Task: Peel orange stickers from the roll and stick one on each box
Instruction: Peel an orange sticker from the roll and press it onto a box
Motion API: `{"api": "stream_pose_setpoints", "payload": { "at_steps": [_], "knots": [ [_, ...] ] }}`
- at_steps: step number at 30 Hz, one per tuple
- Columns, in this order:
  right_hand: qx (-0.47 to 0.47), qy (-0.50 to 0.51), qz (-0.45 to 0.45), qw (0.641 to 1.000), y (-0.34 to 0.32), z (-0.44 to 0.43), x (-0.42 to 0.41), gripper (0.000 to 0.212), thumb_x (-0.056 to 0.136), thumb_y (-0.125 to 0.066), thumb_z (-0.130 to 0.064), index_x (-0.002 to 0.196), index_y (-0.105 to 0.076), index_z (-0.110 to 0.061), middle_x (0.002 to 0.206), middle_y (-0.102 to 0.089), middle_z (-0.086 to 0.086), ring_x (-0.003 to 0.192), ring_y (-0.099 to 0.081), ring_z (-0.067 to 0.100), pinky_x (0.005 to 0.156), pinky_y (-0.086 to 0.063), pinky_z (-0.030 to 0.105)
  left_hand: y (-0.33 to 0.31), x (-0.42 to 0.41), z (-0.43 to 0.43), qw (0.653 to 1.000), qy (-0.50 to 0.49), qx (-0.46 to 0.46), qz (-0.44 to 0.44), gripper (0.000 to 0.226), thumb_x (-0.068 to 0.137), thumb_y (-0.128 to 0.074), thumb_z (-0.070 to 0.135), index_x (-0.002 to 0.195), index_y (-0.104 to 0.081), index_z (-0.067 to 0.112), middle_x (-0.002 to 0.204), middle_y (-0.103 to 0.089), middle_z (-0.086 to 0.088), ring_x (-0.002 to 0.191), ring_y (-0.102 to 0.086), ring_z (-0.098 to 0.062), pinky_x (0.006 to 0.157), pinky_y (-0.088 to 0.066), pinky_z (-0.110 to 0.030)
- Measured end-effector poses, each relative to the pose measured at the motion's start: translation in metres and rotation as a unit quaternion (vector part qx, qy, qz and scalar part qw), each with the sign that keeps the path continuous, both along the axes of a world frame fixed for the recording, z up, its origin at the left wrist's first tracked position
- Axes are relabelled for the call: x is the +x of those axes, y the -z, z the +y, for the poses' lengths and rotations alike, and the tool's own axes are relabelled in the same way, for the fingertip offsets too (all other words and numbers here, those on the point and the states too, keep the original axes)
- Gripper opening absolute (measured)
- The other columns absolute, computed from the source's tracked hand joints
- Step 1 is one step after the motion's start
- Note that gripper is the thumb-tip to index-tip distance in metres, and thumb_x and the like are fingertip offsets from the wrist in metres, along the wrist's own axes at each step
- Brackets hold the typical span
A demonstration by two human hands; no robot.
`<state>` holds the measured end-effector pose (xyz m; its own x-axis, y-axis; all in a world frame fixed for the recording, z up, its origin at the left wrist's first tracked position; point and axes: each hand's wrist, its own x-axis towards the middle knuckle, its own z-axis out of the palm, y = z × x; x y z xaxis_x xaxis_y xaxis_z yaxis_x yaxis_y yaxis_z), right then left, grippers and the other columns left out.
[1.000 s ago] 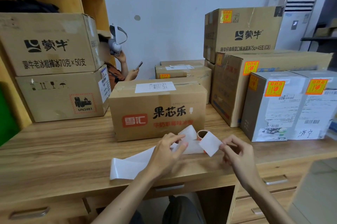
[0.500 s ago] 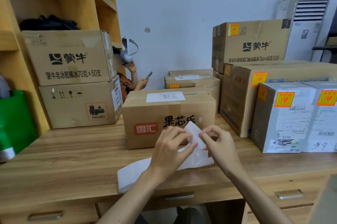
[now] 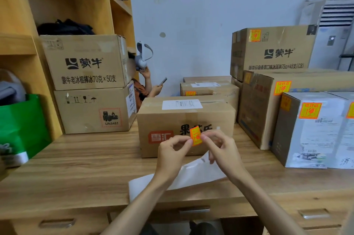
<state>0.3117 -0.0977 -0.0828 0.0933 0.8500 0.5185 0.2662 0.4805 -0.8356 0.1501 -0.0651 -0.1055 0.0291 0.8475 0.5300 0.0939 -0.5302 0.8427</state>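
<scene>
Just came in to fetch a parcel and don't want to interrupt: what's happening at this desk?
A person is labelling boxes. The left hand and right hand both pinch one orange sticker by its edges. They hold it up in front of the brown box in the middle of the desk; that box's front shows no orange sticker. The white backing strip lies on the desk beneath the hands. The boxes on the right already carry orange stickers.

Open desk [image 3: 86, 160] strip L of centre box [image 3: 210, 120] — L stack [image 3: 90, 85] & R stack [image 3: 264, 104] wall it in.
</scene>
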Motion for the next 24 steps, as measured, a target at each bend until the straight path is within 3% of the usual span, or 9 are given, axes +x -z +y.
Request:
{"api": "stream_pose_setpoints", "payload": {
  "at_steps": [3,9,14,16,19,21,24],
  "knots": [
    [-0.033,0.019,0.043,0.998,0.002,0.011,-0.004,0.010,0.096,-0.065,-0.022,0.100,-0.066,-0.014,0.048,-0.055,-0.013,0.040,-0.047,0.015,0.046,-0.045,0.034,-0.003,-0.007,0.001,0.998,0.016,-0.034,-0.044,0.014,0.090,-0.074,0.009,0.091,-0.080,0.021,0.087,-0.078,0.006,0.087,-0.071,-0.004,0.077,-0.052,-0.017],
    [-0.075,-0.022,0.093,0.993,-0.002,0.032,-0.019,0.008,0.093,-0.066,-0.010,0.091,-0.070,-0.004,0.049,-0.055,-0.016,0.042,-0.044,0.003,0.046,-0.036,0.026,-0.006,-0.030,0.008,0.998,0.009,-0.045,-0.049,0.011,0.089,-0.074,0.007,0.091,-0.080,0.016,0.089,-0.079,0.003,0.088,-0.071,-0.005,0.079,-0.052,-0.018],
    [-0.099,-0.066,0.094,0.988,-0.004,0.039,-0.029,0.009,0.093,-0.064,-0.008,0.091,-0.069,0.000,0.047,-0.049,-0.010,0.041,-0.037,0.005,0.045,-0.029,0.024,-0.004,-0.051,0.010,0.998,-0.009,-0.053,-0.036,0.010,0.088,-0.075,0.010,0.093,-0.082,0.016,0.092,-0.079,0.003,0.094,-0.072,-0.008,0.083,-0.052,-0.019],
    [-0.069,-0.066,0.050,0.994,-0.008,0.040,-0.031,0.008,0.093,-0.064,-0.006,0.089,-0.069,-0.002,0.059,-0.059,-0.007,0.046,-0.047,0.003,0.045,-0.037,0.021,-0.003,-0.062,0.013,0.998,-0.014,-0.055,-0.005,0.010,0.089,-0.076,0.015,0.095,-0.082,0.020,0.095,-0.078,0.005,0.098,-0.071,-0.009,0.086,-0.051,-0.021],
    [-0.006,-0.041,-0.109,0.993,-0.012,0.045,-0.035,0.006,0.094,-0.065,-0.014,0.089,-0.069,-0.014,0.083,-0.068,-0.003,0.071,-0.063,0.011,0.066,-0.054,0.031,-0.005,-0.075,0.017,0.997,-0.055,-0.036,0.038,0.009,0.088,-0.078,0.022,0.093,-0.083,0.028,0.092,-0.078,0.011,0.099,-0.069,-0.009,0.088,-0.052,-0.027],
    [0.029,-0.029,-0.181,0.983,-0.014,0.049,-0.040,0.006,0.095,-0.064,-0.020,0.089,-0.065,-0.021,0.088,-0.067,-0.008,0.079,-0.063,0.012,0.072,-0.055,0.038,-0.011,-0.080,0.017,0.994,-0.089,-0.008,0.056,0.009,0.087,-0.079,0.023,0.090,-0.083,0.031,0.087,-0.077,0.013,0.095,-0.069,-0.007,0.085,-0.052,-0.027],
    [0.086,0.007,-0.262,0.961,-0.022,0.054,-0.047,0.009,0.095,-0.062,-0.022,0.088,-0.059,-0.026,0.092,-0.063,-0.012,0.084,-0.060,0.007,0.074,-0.052,0.035,-0.022,-0.086,0.016,0.987,-0.133,0.037,0.086,0.011,0.086,-0.080,0.026,0.096,-0.081,0.029,0.085,-0.074,0.014,0.088,-0.063,0.001,0.077,-0.047,-0.019]
  ]
}}
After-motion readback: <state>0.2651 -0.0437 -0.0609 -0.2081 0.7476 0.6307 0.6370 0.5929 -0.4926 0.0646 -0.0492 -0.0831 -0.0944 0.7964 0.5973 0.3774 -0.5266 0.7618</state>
